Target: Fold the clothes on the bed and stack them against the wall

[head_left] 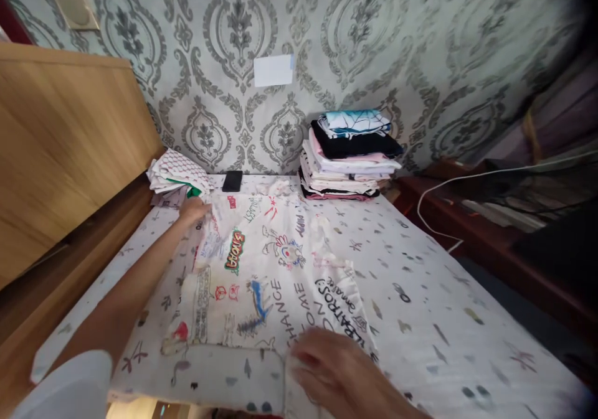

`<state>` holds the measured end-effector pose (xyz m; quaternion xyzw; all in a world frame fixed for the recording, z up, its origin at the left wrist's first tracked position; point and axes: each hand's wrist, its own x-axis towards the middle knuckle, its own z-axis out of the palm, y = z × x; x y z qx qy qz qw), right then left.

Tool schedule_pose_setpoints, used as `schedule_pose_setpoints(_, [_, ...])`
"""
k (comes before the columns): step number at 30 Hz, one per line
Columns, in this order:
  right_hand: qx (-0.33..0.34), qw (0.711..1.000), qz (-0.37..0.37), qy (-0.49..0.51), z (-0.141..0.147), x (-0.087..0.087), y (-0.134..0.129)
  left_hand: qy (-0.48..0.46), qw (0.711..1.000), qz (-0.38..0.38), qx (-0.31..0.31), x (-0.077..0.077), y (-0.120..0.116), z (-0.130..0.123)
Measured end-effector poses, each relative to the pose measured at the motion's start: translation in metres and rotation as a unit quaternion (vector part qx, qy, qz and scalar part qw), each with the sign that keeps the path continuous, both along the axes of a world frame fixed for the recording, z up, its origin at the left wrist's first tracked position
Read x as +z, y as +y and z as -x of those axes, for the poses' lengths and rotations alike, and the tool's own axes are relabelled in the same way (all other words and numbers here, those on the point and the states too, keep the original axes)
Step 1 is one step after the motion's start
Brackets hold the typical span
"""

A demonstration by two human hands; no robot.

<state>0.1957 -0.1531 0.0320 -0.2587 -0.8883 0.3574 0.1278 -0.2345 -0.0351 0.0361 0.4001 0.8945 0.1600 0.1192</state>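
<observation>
A white T-shirt [280, 269] with drawings and lettering lies spread out, somewhat wrinkled, on the patterned bed cover. My left hand [194, 210] reaches to its far left corner, and the fingers are closed on the fabric there. Close beside that hand sits a small pile of folded clothes [180, 173], white with a reddish pattern and a bit of green. My right hand [327, 366] is at the near edge of the shirt, slightly blurred, its fingers curled in on the cloth. The fingertips of the right hand are partly hidden.
Against the wall stands a tall stack of folded clothes [350, 157]. A black phone-like object [232, 181] lies near the wall. Wooden furniture [70, 151] borders the left side. A white cable [423, 210] hangs over the dark reddish furniture at right.
</observation>
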Motion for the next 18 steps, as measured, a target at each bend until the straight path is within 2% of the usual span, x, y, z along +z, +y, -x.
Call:
schedule_pose_setpoints(3, [0.166,0.979,-0.118,0.014,0.083,0.001,0.012,0.052,0.998,0.007,0.014,-0.015,0.028,0.002])
schedule_pose_setpoints(6, [0.269,0.947,-0.173,0.007,0.134,-0.02,0.009,0.085,0.996,0.005,0.002,-0.023,0.037,0.011])
schedule_pose_setpoints(9, [0.339,0.921,-0.188,0.04,0.147,-0.036,0.001,0.117,0.993,-0.006,-0.007,-0.027,0.037,0.023])
schedule_pose_setpoints(13, [0.368,0.907,-0.197,0.054,0.143,-0.036,-0.002,0.131,0.991,-0.007,-0.02,-0.031,0.035,0.033])
schedule_pose_setpoints(16, [0.371,0.908,-0.188,0.05,0.144,-0.03,0.0,0.146,0.989,-0.021,-0.01,-0.029,0.03,0.026])
schedule_pose_setpoints(18, [0.375,0.908,-0.177,0.059,0.146,-0.029,0.0,0.162,0.985,-0.057,-0.028,-0.029,0.019,0.007])
